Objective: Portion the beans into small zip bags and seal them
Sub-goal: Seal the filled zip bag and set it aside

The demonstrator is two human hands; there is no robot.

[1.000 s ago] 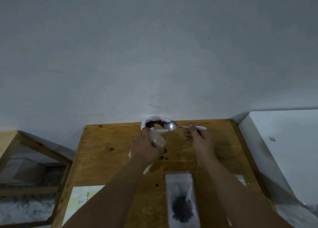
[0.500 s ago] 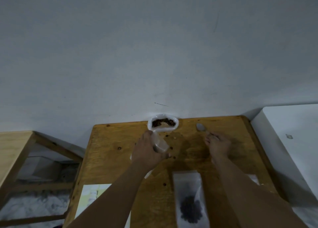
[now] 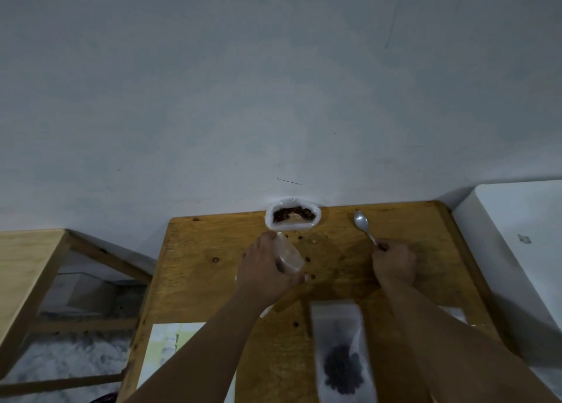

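A white plastic bag of dark beans (image 3: 292,217) stands open at the far edge of the wooden table (image 3: 206,250). My left hand (image 3: 267,268) grips a small clear zip bag (image 3: 289,256) just in front of it. My right hand (image 3: 393,264) holds the handle end of a metal spoon (image 3: 362,223), whose bowl lies on the table to the right of the bean bag. A zip bag with dark beans in it (image 3: 340,354) lies flat on the near part of the table between my forearms.
A few loose beans (image 3: 307,259) are scattered on the table near the big bag. A pale printed sheet (image 3: 167,351) lies at the near left. A white surface (image 3: 523,250) borders the table on the right; a wooden frame (image 3: 27,268) stands left. A grey wall rises behind.
My right hand moved the spoon from above the bean bag out to the right and down onto the table. My left hand kept its hold on the small bag.
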